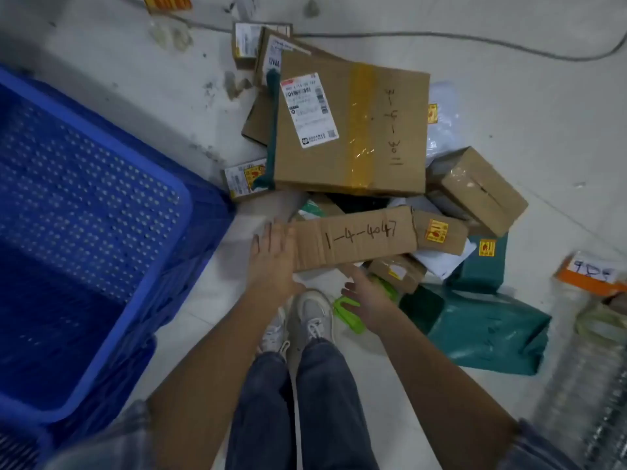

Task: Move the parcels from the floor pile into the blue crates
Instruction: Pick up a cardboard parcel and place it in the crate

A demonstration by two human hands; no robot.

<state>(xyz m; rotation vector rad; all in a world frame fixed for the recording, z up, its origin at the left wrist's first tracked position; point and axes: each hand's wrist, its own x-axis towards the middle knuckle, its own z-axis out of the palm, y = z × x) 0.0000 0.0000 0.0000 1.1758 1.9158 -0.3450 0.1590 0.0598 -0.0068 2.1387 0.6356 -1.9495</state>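
Observation:
A long flat cardboard parcel (356,239) marked "1-4-4047" lies across the near side of the floor pile. My left hand (271,256) lies flat against its left end, fingers straight and apart. Just under the parcel's near edge is my right hand (368,300), fingers spread, thumb reaching up to that edge. Neither hand is closed around it. Behind lies a large taped box (353,123) with a white label. The blue crate (101,157) stands at the left; what I see of its perforated floor is bare.
Small brown boxes (475,188), teal mailer bags (488,330) and a white bag (441,120) make up the pile to the right. A green plastic item (349,313) lies by my shoes (308,317). A cable (441,39) runs across the far floor. An orange parcel (590,273) sits at the right edge.

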